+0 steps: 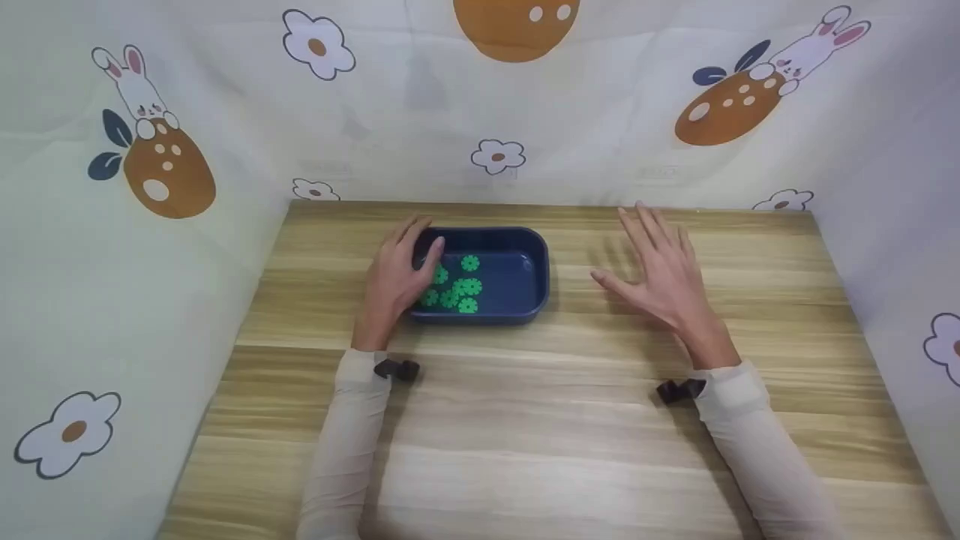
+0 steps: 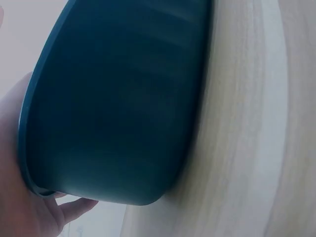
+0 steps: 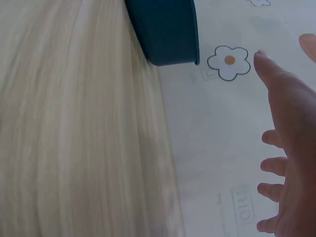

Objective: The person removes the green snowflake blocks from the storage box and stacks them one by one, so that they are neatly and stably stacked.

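Note:
A dark blue plastic bin (image 1: 491,319) stands on the wooden table, its side wall filling much of the left wrist view. Several green snowflake-shaped discs (image 1: 468,305) lie in its left half, some overlapping. My left hand (image 1: 390,274) grips the bin's left end, the thumb over the rim and the fingers along the outside. The palm hides part of that end. Apart from the bin, to its right, my right hand (image 1: 664,277) hovers with spread fingers and holds nothing. The right wrist view shows its thumb (image 3: 276,74) and fingertips.
The wood-grain table (image 1: 525,420) reaches back to a cloth wall (image 1: 420,150) printed with flowers, rabbits and brown fruit shapes. Similar cloth closes in the left and right sides. A small black device (image 1: 397,369) sits at my left wrist, another (image 1: 681,390) at my right.

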The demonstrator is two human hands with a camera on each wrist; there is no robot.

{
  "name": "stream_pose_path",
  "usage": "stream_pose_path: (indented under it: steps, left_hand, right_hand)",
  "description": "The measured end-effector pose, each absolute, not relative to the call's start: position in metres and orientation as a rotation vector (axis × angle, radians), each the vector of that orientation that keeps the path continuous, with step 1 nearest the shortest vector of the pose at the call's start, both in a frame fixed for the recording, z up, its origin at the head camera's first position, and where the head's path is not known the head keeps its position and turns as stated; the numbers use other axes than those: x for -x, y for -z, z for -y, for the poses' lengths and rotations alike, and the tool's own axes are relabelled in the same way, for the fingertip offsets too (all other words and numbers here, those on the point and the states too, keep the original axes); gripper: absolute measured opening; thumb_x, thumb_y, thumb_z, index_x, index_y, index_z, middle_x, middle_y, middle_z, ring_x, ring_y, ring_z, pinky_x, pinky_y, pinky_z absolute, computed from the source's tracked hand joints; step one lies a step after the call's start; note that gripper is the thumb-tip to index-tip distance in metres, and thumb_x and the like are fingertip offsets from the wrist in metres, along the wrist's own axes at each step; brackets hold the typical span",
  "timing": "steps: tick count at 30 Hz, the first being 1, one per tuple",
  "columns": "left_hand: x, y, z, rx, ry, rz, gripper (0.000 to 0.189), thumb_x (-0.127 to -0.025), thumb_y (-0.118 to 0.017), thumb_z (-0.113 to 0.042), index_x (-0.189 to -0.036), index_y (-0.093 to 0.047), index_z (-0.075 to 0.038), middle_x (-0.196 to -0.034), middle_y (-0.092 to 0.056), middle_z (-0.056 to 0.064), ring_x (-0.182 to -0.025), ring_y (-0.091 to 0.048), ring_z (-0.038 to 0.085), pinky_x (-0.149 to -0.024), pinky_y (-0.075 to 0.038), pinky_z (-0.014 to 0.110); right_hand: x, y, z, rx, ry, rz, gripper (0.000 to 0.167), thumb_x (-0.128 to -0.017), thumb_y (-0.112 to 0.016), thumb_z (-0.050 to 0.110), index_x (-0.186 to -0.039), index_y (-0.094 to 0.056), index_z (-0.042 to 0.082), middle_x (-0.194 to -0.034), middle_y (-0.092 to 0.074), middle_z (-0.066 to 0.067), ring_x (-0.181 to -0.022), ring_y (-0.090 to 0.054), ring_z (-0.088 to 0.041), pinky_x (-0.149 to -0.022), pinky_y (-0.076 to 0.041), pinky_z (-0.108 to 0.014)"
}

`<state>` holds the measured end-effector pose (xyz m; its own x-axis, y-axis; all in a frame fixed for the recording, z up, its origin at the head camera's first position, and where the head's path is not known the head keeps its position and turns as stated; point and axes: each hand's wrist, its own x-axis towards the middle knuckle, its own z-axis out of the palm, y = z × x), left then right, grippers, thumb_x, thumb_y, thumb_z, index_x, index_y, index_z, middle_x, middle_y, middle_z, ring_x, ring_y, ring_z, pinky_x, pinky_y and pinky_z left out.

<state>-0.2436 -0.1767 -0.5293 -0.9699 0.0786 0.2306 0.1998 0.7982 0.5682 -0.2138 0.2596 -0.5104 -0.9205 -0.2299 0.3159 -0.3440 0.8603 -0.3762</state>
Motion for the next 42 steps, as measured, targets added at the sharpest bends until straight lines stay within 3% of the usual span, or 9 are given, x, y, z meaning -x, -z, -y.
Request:
stream_pose_path:
  steps: [6, 13, 25, 34, 42]
  left_hand:
    - [0.245, 0.531, 0.179, 0.213, 1.059, 2.736, 0.052, -0.110, -0.054, -0.044, -0.151, -0.062, -0.014, -0.156, -0.062, 0.012, -0.148, -0.055, 0.034, -0.126, -0.044, 0.056]
    - [0.247, 0.532, 0.183, 0.225, 1.213, 2.661, 0.042, -0.105, -0.062, -0.010, -0.146, -0.066, -0.008, -0.150, -0.066, 0.013, -0.146, -0.057, 0.030, -0.127, -0.044, 0.049]
    - [0.250, 0.537, 0.187, 0.206, 1.322, 2.598, 0.046, -0.102, -0.051, 0.005, -0.143, -0.068, -0.007, -0.147, -0.069, 0.015, -0.145, -0.059, 0.031, -0.128, -0.043, 0.046]
    - [0.250, 0.536, 0.185, 0.184, 1.334, 2.582, 0.050, -0.100, -0.047, 0.010, -0.141, -0.070, -0.007, -0.145, -0.071, 0.014, -0.144, -0.060, 0.031, -0.127, -0.044, 0.045]
    - [0.251, 0.536, 0.185, 0.185, 1.343, 2.561, 0.050, -0.099, -0.047, 0.011, -0.140, -0.071, -0.005, -0.144, -0.071, 0.016, -0.143, -0.061, 0.033, -0.127, -0.045, 0.048]
  right_hand:
    - [0.210, 0.503, -0.247, -0.490, -0.687, 2.679, 0.097, -0.089, -0.076, 0.066, -0.170, -0.037, 0.028, -0.178, -0.034, -0.006, -0.165, -0.032, -0.034, -0.128, -0.029, -0.072]
    - [0.208, 0.497, -0.231, -0.559, -0.737, 2.601, 0.092, -0.089, -0.079, 0.061, -0.167, -0.044, 0.026, -0.175, -0.041, -0.006, -0.161, -0.039, -0.031, -0.122, -0.041, -0.069]
    - [0.208, 0.494, -0.197, -0.684, -0.803, 2.563, 0.080, -0.096, -0.074, 0.057, -0.165, -0.047, 0.026, -0.172, -0.046, -0.003, -0.156, -0.048, -0.030, -0.122, -0.046, -0.060]
    - [0.212, 0.499, -0.172, -0.750, -0.844, 2.600, 0.064, -0.101, -0.072, 0.049, -0.154, -0.060, 0.016, -0.152, -0.066, -0.008, -0.140, -0.063, -0.030, -0.118, -0.051, -0.056]
    - [0.215, 0.501, -0.147, -0.826, -0.877, 2.654, 0.054, -0.101, -0.076, 0.037, -0.151, -0.064, 0.019, -0.145, -0.071, -0.006, -0.134, -0.067, -0.028, -0.114, -0.056, -0.050]
